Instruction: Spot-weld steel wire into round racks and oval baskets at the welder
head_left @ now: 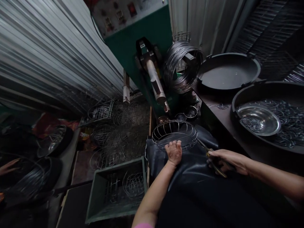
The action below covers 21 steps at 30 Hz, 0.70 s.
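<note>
A round wire basket [190, 144] rests on the dark apron [190, 186] over my lap. My left hand [174, 152] is closed on the near side of its rim, fingers curled over the wires. To the right, my right hand [224, 162] grips a pair of pliers [219, 169] with yellowish handles. The pliers' jaws point toward the right side of the basket; whether they touch its wire I cannot tell. Just beyond the basket stands a green machine [123, 44] with a thick metal cylinder [155, 80] angled down toward me.
A coil of wire [180, 65] hangs by the machine. At right, a large dark pan [234, 107] holds small metal hooks and a steel bowl [273, 122]; another pan [255, 68] sits behind. A green crate [95, 196] with wire pieces is at left. Another person's hand [8, 167] shows far left.
</note>
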Tool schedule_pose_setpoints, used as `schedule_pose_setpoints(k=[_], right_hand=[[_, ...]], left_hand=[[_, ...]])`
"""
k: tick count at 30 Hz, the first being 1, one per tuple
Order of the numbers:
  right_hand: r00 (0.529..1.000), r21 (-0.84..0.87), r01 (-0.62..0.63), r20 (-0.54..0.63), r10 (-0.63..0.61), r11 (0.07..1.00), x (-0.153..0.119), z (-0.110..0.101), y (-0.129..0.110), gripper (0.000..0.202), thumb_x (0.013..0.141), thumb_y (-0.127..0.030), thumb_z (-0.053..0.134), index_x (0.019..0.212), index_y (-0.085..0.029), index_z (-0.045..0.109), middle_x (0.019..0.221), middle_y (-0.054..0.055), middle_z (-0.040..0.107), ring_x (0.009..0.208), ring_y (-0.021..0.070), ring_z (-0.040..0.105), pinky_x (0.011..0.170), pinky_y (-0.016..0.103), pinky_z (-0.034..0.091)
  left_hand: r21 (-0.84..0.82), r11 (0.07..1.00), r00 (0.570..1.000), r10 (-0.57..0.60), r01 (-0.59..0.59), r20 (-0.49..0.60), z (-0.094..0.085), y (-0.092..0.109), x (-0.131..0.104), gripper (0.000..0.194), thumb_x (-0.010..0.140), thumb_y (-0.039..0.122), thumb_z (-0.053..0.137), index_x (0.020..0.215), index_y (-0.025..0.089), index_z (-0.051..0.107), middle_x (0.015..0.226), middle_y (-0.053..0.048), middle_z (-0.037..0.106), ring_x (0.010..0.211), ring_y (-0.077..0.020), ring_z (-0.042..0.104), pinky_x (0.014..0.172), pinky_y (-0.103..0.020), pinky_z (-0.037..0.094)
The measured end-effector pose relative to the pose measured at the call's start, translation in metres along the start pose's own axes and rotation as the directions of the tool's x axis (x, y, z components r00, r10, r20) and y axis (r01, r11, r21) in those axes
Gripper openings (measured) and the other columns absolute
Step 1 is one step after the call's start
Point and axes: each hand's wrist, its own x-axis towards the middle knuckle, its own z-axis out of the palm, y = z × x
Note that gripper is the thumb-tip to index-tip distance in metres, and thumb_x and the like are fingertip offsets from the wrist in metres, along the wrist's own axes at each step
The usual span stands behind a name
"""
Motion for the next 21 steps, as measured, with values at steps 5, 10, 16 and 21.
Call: schedule_pose_setpoints(k=[5, 10, 16, 21], right_hand=[[0.992, -0.147, 0.017, -0.119, -0.035, 0.989, 0.002, 0.009, -0.004, 0.026, 0.080, -0.043, 0.056, 0.078, -0.017, 0.051, 0.064, 0.001, 0.057, 0.052, 0.0102, 0.054, 0.046, 0.020, 0.045], [0.962, -0.441, 0.078, -0.202, -0.183, 0.894, 0.008, 0.014, -0.003, 0.023, 0.081, -0.041, 0.052, 0.078, -0.018, 0.049, 0.055, -0.004, 0.045, 0.040, 0.0068, 0.042, 0.035, 0.018, 0.032], [0.940, -0.652, 0.083, -0.201, -0.277, 0.754, 0.011, 0.016, -0.013, 0.022, 0.080, -0.038, 0.052, 0.073, -0.017, 0.048, 0.055, -0.002, 0.046, 0.040, 0.0091, 0.044, 0.039, 0.022, 0.034], [0.933, -0.714, 0.081, -0.192, -0.305, 0.696, 0.012, 0.015, -0.020, 0.018, 0.079, -0.033, 0.052, 0.070, -0.017, 0.048, 0.051, -0.003, 0.044, 0.041, 0.0099, 0.044, 0.042, 0.022, 0.035]], left_hand=[[-0.072, 0.997, 0.995, -0.030, 0.037, 0.096, 0.003, 0.004, -0.005, 0.033, 0.080, 0.023, 0.050, 0.112, 0.021, 0.055, 0.107, -0.009, 0.057, 0.093, -0.0237, 0.049, 0.078, -0.039, 0.033], [-0.076, 0.996, 0.987, -0.042, 0.055, 0.155, 0.004, 0.002, -0.006, 0.038, 0.077, 0.021, 0.051, 0.114, 0.019, 0.053, 0.106, -0.011, 0.055, 0.095, -0.0260, 0.048, 0.079, -0.041, 0.034], [-0.070, 0.996, 0.979, -0.038, 0.053, 0.200, 0.006, 0.000, -0.008, 0.046, 0.073, 0.021, 0.056, 0.118, 0.019, 0.050, 0.108, -0.011, 0.053, 0.097, -0.0270, 0.046, 0.079, -0.041, 0.035], [-0.076, 0.996, 0.978, -0.031, 0.048, 0.207, 0.010, -0.001, -0.009, 0.050, 0.071, 0.020, 0.057, 0.120, 0.019, 0.048, 0.108, -0.011, 0.052, 0.099, -0.0272, 0.046, 0.081, -0.043, 0.034]])
